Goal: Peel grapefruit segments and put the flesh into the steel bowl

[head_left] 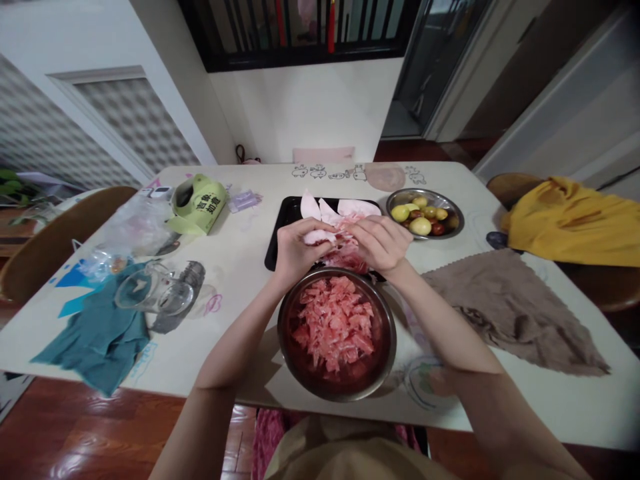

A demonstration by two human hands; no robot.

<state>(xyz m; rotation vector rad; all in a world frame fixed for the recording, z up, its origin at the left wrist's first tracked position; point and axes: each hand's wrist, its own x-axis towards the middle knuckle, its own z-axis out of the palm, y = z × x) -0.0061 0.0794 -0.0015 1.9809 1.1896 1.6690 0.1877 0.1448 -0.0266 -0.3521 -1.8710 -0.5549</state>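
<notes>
Where the surface [250,248] meets the person's body, we find a metal bowl [340,385] near the edge, with loose pink pulp [336,327] heaped in its middle and bare wall around it. We judge that margin useful for catching pieces, provided they are released low over the rim. Just beyond, the forearms pass on either side of the bowl. The left hand [299,247] is closed, thumb against fingers, on a pale piece [319,237] above the black tray [286,212]. The right hand [383,241] has its fingertips drawn in narrow beside that piece; we cannot tell what, if anything, they grip. In our judgement the step is parting soft flesh from pale skin: the left should steady lightly and the right draw in short pulls, since squeezing would likely burst the pulp. Beneath the hands lie pinkish scraps [345,259]; farther back in the tray rest broad pale slices [359,208]. We recommend confining skins there, apart from the pulp. To the right, just beside the tray, a second metal bowl [453,220] holds small round fruit [421,227]; the right wrist should clear it.
</notes>
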